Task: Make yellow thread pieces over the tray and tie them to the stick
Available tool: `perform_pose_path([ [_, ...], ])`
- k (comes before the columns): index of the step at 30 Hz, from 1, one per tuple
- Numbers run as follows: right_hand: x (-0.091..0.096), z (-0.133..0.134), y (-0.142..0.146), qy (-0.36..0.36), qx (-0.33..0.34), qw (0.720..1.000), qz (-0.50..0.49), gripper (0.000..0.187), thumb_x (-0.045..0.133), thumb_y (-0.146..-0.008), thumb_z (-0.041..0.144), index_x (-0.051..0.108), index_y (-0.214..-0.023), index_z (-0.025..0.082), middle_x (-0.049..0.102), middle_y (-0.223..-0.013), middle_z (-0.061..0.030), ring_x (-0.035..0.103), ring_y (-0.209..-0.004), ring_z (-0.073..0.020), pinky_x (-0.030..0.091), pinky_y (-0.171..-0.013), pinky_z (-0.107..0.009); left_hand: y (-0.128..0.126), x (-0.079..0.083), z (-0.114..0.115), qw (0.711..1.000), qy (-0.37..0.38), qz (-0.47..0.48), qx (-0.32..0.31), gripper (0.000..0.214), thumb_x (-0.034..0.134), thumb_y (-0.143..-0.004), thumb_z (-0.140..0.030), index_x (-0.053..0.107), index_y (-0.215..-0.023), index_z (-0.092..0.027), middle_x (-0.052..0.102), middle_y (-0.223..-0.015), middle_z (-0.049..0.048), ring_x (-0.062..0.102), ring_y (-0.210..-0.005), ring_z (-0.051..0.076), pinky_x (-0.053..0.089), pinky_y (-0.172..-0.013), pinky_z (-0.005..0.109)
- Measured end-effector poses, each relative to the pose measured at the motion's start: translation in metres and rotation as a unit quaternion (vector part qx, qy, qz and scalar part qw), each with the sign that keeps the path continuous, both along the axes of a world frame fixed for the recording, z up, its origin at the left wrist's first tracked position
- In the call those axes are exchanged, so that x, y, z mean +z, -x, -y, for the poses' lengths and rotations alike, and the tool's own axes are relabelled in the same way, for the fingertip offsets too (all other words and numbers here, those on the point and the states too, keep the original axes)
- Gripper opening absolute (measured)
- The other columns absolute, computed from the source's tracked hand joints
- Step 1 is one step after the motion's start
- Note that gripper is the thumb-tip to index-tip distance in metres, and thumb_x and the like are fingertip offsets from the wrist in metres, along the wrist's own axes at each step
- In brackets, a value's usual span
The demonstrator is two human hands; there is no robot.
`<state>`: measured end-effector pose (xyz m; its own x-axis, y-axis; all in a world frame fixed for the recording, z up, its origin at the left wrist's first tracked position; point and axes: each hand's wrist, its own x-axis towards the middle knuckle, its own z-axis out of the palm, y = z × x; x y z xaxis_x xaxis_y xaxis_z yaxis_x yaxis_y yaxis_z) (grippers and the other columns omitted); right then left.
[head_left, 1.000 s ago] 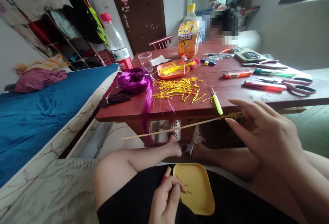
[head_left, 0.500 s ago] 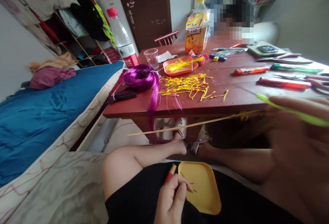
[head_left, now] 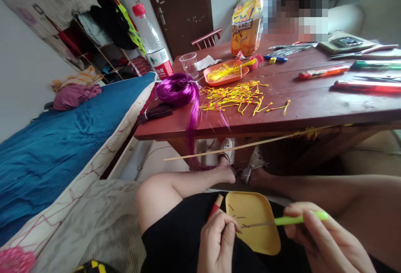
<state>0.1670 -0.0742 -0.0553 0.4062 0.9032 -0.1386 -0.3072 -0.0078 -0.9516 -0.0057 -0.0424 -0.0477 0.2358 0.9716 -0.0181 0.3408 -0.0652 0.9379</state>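
My right hand [head_left: 322, 231] grips a thin tool with a bright green handle [head_left: 300, 218]. Its slender metal shaft points left, over a yellow tray [head_left: 269, 239] on my lap, and the tip comes close to the fingertips of my left hand [head_left: 219, 235]. Those left fingers are pinched together; what they hold is too small or hidden to name. A red stick with a tan end [head_left: 217, 203] sticks out from behind the left hand, and I cannot tell whether it is held. Several short dark bits [head_left: 240, 217] lie in the tray.
A long thin stick [head_left: 225, 151] juts out along the front of the red table [head_left: 275, 116]. On top are purple strands [head_left: 177, 89], yellow stems [head_left: 234, 95], an orange dish [head_left: 219, 84], bottles [head_left: 246, 31] and pens [head_left: 324, 72]. Another person sits behind, blurred.
My right hand has come down from the table's right edge to my lap, bringing the green-handled tool to my left hand. My left hand keeps its pinch. The view has tilted slightly.
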Motion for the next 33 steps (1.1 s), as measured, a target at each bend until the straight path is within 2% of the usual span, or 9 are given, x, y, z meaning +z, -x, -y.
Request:
perform_pose_path([
  [10, 0.0005, 0.0013, 0.0050, 0.007, 0.013, 1.000, -0.006, 0.019, 0.058, -0.081, 0.039, 0.068, -0.081, 0.024, 0.058, -0.066, -0.0006, 0.055, -0.055, -0.0121, 0.049, -0.049, -0.017, 0.0000, 0.0016, 0.0016, 1.000, -0.011, -0.020, -0.007, 0.032, 0.040, -0.089, -0.036, 0.054, -0.065, -0.019, 0.050, -0.064, -0.0001, 0.046, -0.060, 0.014, 0.032, -0.058, 0.024],
  [33, 0.0017, -0.0001, 0.0066, -0.005, -0.004, 1.000, 0.020, 0.019, 0.057, -0.082, 0.039, 0.068, -0.080, 0.023, 0.057, -0.062, -0.0004, 0.053, -0.052, -0.0122, 0.048, -0.046, -0.018, -0.0001, 0.0010, 0.0023, 1.000, -0.015, -0.022, -0.008, 0.030, 0.042, -0.089, -0.034, 0.054, -0.066, -0.019, 0.048, -0.064, -0.0007, 0.047, -0.059, 0.013, 0.034, -0.058, 0.024],
])
